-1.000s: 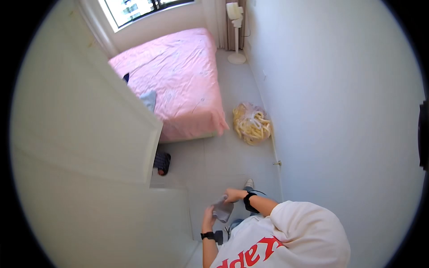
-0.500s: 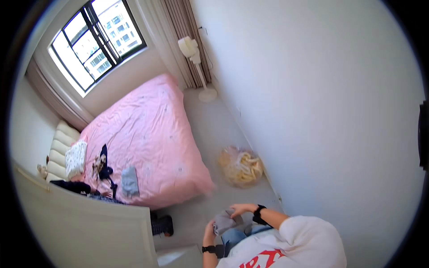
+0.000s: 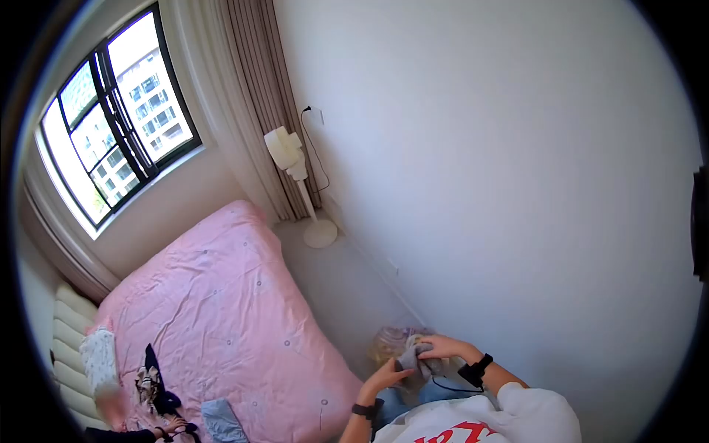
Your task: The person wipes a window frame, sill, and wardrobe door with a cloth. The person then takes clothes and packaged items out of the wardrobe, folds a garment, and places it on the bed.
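My left hand (image 3: 387, 375) and my right hand (image 3: 443, 346) both grip a bunched grey cloth (image 3: 415, 358) in front of my body. Fingers of each hand are wrapped round the fabric. A dark cord hangs by my right wrist. Just beyond the cloth, partly covered by it and my hands, a clear plastic bag (image 3: 388, 341) with yellowish contents stands on the floor against the wall. Black bands circle both wrists.
A bed with a pink cover (image 3: 229, 310) lies to the left, with dark clothing (image 3: 164, 399) and a folded grey-blue cloth (image 3: 221, 421) on it. Another person's hand (image 3: 175, 424) touches the dark clothing. A white standing fan (image 3: 284, 150) is by the curtain.
The view has tilted upward, so the bed and bag appear lower. My hands and the grey cloth have moved right, nearer the bag. The other person's hand remains by the dark clothing.
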`<action>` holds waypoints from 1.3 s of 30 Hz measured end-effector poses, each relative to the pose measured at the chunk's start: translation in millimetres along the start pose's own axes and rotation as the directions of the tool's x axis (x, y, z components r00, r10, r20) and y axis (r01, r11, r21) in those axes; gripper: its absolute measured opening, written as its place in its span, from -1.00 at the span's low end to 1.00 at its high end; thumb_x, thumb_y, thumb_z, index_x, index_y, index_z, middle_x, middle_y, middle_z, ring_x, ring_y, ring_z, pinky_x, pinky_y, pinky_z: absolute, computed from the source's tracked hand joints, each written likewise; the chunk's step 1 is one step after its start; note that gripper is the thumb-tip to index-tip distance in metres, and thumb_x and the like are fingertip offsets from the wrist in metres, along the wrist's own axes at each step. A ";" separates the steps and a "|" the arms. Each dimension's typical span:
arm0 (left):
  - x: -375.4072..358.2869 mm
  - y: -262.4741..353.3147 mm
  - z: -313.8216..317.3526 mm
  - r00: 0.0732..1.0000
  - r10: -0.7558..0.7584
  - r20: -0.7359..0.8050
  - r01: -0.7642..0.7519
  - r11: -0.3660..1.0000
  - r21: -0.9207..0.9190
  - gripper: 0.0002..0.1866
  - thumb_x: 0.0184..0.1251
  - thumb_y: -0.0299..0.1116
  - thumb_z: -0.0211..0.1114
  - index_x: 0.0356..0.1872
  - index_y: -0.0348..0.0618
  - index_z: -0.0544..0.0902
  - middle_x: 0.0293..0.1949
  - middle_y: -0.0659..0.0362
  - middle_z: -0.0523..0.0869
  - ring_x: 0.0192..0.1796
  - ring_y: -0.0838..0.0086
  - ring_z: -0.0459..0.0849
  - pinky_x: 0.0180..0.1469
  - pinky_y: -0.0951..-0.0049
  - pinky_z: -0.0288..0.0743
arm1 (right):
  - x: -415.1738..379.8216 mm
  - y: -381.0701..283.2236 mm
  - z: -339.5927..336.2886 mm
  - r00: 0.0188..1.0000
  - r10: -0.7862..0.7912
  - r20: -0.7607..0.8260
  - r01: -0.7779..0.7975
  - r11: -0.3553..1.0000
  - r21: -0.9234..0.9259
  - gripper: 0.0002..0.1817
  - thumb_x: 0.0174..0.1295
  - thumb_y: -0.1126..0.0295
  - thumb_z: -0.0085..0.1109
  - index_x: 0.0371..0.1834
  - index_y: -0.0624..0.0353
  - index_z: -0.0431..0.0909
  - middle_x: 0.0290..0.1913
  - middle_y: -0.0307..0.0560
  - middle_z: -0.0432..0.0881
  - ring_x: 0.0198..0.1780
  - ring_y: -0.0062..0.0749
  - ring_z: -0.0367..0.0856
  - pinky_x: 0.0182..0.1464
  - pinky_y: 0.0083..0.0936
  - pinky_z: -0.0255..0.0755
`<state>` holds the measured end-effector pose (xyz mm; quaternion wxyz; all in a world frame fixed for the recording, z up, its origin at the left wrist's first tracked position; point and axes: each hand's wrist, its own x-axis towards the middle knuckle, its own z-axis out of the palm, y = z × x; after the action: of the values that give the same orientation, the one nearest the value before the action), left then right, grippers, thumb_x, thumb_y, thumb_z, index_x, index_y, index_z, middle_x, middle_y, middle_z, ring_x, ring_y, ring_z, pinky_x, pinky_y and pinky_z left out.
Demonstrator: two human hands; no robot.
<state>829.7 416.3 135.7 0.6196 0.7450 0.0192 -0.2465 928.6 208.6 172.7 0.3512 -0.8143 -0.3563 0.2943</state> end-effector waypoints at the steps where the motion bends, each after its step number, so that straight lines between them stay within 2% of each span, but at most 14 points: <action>1: 8.0 -9.2 -13.4 0.993 0.114 0.008 -0.113 0.991 -0.067 -0.36 0.09 -0.09 0.35 0.06 -0.37 0.38 -0.14 -0.03 0.61 -0.08 0.39 0.56 -0.06 0.42 0.43 | 9.4 -26.9 -23.7 0.999 0.031 0.033 -0.031 0.999 -0.016 -0.53 0.04 0.08 0.21 -0.09 0.20 0.51 -0.16 0.05 0.61 -0.14 -0.16 0.57 -0.09 -0.38 0.41; 2: 11.4 -0.1 -32.1 0.997 -0.073 0.023 0.075 0.991 -0.109 -0.38 0.08 -0.20 0.38 0.07 -0.38 0.37 -0.11 -0.04 0.59 -0.02 0.40 0.54 0.01 0.42 0.41 | 23.0 -57.8 -44.1 0.995 0.060 0.074 -0.059 0.998 -0.012 -0.55 0.04 0.09 0.22 -0.09 0.18 0.52 -0.18 0.04 0.62 -0.16 -0.16 0.58 -0.12 -0.40 0.41; 5: 2.9 53.2 -83.1 0.991 0.130 -0.042 -0.130 0.991 -0.010 -0.41 0.10 -0.23 0.36 0.07 -0.38 0.37 -0.11 -0.02 0.58 -0.04 0.40 0.54 0.00 0.42 0.41 | 62.8 -118.7 -78.5 0.991 0.088 0.097 -0.082 0.995 -0.064 -0.60 0.06 0.11 0.21 -0.13 0.15 0.53 -0.23 0.01 0.62 -0.22 -0.20 0.58 -0.16 -0.43 0.42; 9: 28.2 39.2 -124.3 0.980 0.195 -0.033 -0.198 0.977 -0.085 -0.41 0.10 -0.24 0.36 0.08 -0.36 0.36 -0.08 0.03 0.55 -0.06 0.41 0.54 -0.01 0.45 0.41 | 124.4 -135.8 -90.2 0.997 0.050 0.064 -0.047 0.998 -0.035 -0.61 0.07 0.11 0.21 -0.13 0.14 0.52 -0.25 -0.01 0.62 -0.23 -0.25 0.57 -0.13 -0.45 0.42; 13: 44.8 22.2 -154.5 0.981 0.117 -0.152 -0.168 0.907 -0.387 -0.45 0.13 -0.26 0.33 0.08 -0.37 0.37 -0.07 0.08 0.55 -0.07 0.47 0.54 -0.03 0.48 0.42 | 197.1 -134.5 -89.1 0.998 0.049 0.043 -0.053 0.994 0.096 -0.60 0.08 0.14 0.22 -0.10 0.14 0.50 -0.20 -0.02 0.61 -0.20 -0.25 0.56 -0.09 -0.45 0.41; 16: 58.0 19.5 -202.1 0.971 0.036 -0.237 -0.151 0.860 -0.487 -0.54 0.15 -0.28 0.31 -0.01 -0.37 0.45 -0.14 0.11 0.60 -0.11 0.48 0.55 -0.04 0.49 0.42 | 274.3 -128.6 -94.0 0.988 0.024 0.153 -0.044 0.991 0.129 -0.60 0.08 0.16 0.23 -0.07 0.12 0.49 -0.18 -0.02 0.61 -0.17 -0.25 0.56 -0.07 -0.44 0.41; 19: 87.7 47.5 -271.7 0.951 -0.076 -0.298 -0.048 0.920 -0.389 -0.61 0.15 -0.28 0.30 -0.09 -0.36 0.51 -0.23 0.11 0.64 -0.17 0.48 0.57 -0.07 0.49 0.43 | 357.0 -111.1 -113.7 0.970 -0.078 0.230 0.051 0.991 0.121 -0.60 0.09 0.17 0.24 -0.04 0.12 0.48 -0.18 -0.02 0.61 -0.15 -0.26 0.56 -0.06 -0.43 0.41; 22: 156.4 48.9 -340.9 0.984 -0.073 -0.165 0.025 0.961 -0.275 -0.61 0.13 -0.23 0.31 -0.14 -0.35 0.55 -0.28 0.05 0.66 -0.21 0.46 0.59 -0.11 0.46 0.44 | 426.7 -83.6 -163.7 0.964 -0.105 0.246 0.057 0.979 0.195 -0.58 0.10 0.16 0.23 -0.03 0.12 0.48 -0.19 -0.01 0.61 -0.15 -0.26 0.56 -0.06 -0.43 0.41; 25: 239.4 86.7 -424.0 0.996 -0.077 -0.049 0.077 0.997 -0.006 -0.57 0.11 -0.16 0.31 -0.17 -0.36 0.56 -0.34 0.00 0.66 -0.26 0.42 0.61 -0.16 0.40 0.44 | 501.3 -39.9 -210.3 0.982 -0.058 0.182 0.004 0.958 0.285 -0.59 0.10 0.18 0.23 -0.03 0.14 0.47 -0.17 0.01 0.61 -0.14 -0.26 0.57 -0.06 -0.43 0.41; 26: 261.1 112.7 -446.3 0.995 -0.067 -0.071 0.070 0.996 0.045 -0.58 0.09 -0.13 0.31 -0.21 -0.33 0.59 -0.36 -0.08 0.66 -0.29 0.25 0.64 -0.18 0.32 0.45 | 514.7 -37.1 -228.4 0.989 0.010 0.149 -0.055 0.953 0.298 -0.60 0.10 0.20 0.23 -0.03 0.14 0.47 -0.17 0.01 0.60 -0.14 -0.26 0.57 -0.06 -0.43 0.41; 29: 323.2 151.4 -495.8 0.995 0.028 -0.095 0.006 0.942 0.335 -0.61 0.08 -0.17 0.28 -0.20 -0.30 0.59 -0.31 -0.14 0.65 -0.26 0.08 0.64 -0.18 0.27 0.45 | 556.6 -54.2 -288.7 0.984 0.173 0.041 -0.176 0.918 0.354 -0.62 0.09 0.25 0.23 -0.03 0.14 0.47 -0.17 0.01 0.60 -0.14 -0.28 0.56 -0.06 -0.44 0.41; 32: 349.2 187.3 -544.1 0.993 -0.101 -0.067 0.116 0.952 0.282 -0.63 0.10 -0.21 0.25 -0.16 -0.29 0.58 -0.24 -0.17 0.63 -0.19 -0.01 0.60 -0.15 0.25 0.45 | 603.7 -58.2 -313.6 0.979 0.195 -0.053 -0.161 0.913 0.374 -0.63 0.09 0.30 0.23 -0.04 0.15 0.47 -0.17 0.02 0.60 -0.15 -0.28 0.57 -0.07 -0.45 0.41; 36: 355.3 186.1 -605.3 0.991 -0.098 -0.087 0.107 0.988 0.110 -0.70 0.17 -0.40 0.20 -0.10 -0.36 0.55 -0.26 0.06 0.69 -0.22 0.48 0.62 -0.13 0.43 0.47 | 678.0 -77.5 -328.3 0.997 0.072 0.011 -0.072 0.953 0.293 -0.62 0.07 0.36 0.20 -0.02 0.18 0.43 -0.14 0.07 0.58 -0.12 -0.14 0.56 -0.07 -0.38 0.42; 39: 348.0 174.0 -654.7 0.978 -0.094 -0.184 0.100 0.995 0.019 -0.70 0.15 -0.36 0.20 -0.11 -0.30 0.56 -0.22 -0.14 0.65 -0.21 0.17 0.65 -0.12 0.32 0.45 | 733.3 -100.5 -321.0 0.997 -0.072 0.014 0.066 0.963 0.261 -0.61 0.05 0.42 0.16 0.00 0.20 0.41 -0.09 0.10 0.55 -0.07 -0.05 0.53 -0.03 -0.34 0.41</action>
<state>1418.2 890.3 231.0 0.5917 0.7714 0.1089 -0.2072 1545.4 719.5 269.5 0.4612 -0.7447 -0.3468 0.3354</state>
